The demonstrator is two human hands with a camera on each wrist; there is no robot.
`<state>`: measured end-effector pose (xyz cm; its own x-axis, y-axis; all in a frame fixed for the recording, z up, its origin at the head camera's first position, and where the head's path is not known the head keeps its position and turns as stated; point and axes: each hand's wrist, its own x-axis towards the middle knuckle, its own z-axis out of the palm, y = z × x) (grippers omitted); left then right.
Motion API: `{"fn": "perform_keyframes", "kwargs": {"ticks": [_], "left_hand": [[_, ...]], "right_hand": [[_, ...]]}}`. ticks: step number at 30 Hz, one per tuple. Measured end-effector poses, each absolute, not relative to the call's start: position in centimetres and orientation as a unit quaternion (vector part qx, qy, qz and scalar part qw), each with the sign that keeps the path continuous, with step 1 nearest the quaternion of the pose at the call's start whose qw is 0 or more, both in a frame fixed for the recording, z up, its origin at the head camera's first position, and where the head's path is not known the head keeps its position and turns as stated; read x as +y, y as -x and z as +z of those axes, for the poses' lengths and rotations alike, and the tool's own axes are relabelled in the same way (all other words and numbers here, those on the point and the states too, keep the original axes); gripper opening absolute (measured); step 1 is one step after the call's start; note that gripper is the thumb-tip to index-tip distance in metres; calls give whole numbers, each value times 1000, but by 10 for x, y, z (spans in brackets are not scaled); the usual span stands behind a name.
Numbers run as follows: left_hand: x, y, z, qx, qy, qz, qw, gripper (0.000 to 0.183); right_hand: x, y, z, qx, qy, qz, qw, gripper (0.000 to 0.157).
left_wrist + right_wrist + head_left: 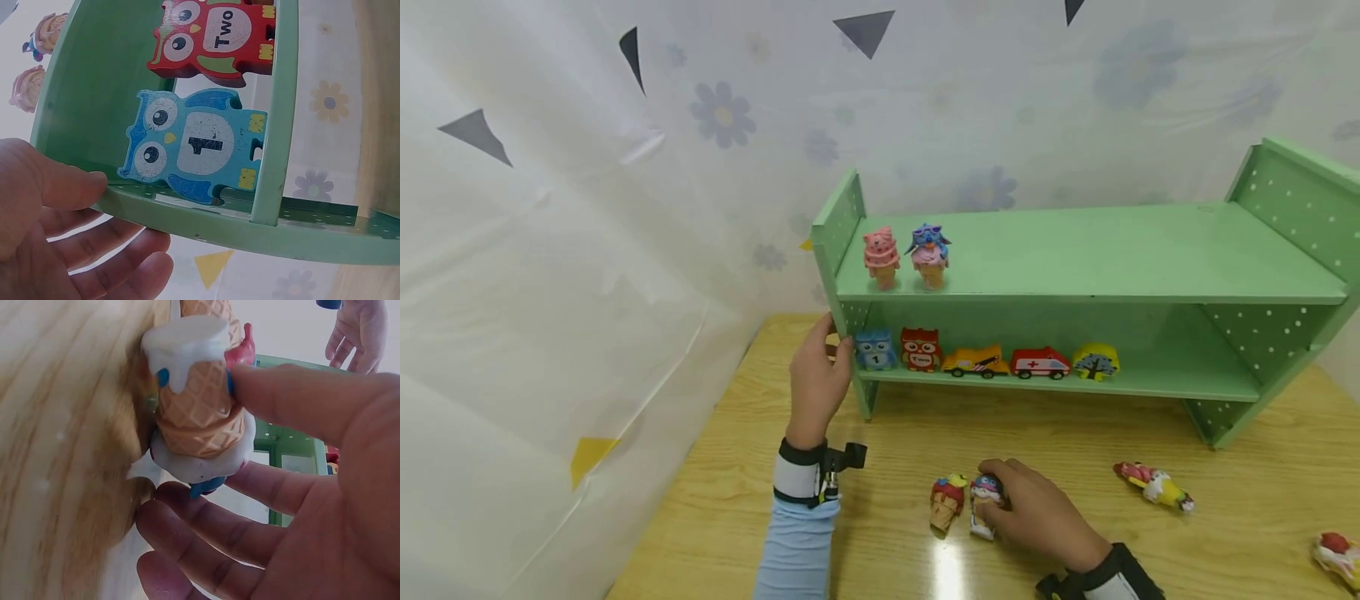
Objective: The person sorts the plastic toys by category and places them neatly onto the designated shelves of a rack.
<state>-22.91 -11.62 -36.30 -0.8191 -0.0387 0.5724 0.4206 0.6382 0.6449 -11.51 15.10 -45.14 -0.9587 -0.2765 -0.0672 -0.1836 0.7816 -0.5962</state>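
Observation:
My left hand holds the left side panel of a green two-tier shelf, thumb at its front edge and the other fingers on the outer side. On the table, my right hand grips an ice-cream cone figurine with a white-dripped base and a blue top. The right wrist view shows its waffle cone between thumb and fingers. Just left of it lies another ice-cream cone figurine, red and yellow on top. A pink cone figurine and a blue-topped one stand on the upper tier.
The lower tier carries a blue owl, a red owl, a yellow truck, an ambulance and a yellow tree. Two more figurines lie on the table's right side, one yellow-white and one red-white.

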Motion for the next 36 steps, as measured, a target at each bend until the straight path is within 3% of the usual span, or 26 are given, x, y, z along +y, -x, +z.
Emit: {"fn": "perform_keyframes", "kwargs": {"ticks": [12,25,36], "left_hand": [[-116,232,-365,-858,116,-411,287,35],[-115,231,-365,-855,125,-411,291,36],[-117,231,-365,-860,117,-408,283,37]], "right_hand": [[150,115,-454,936,118,-323,75,48],[149,112,-450,922,118,-369,5,43],[148,110,-407,902,185,-366,-136,47]]}}
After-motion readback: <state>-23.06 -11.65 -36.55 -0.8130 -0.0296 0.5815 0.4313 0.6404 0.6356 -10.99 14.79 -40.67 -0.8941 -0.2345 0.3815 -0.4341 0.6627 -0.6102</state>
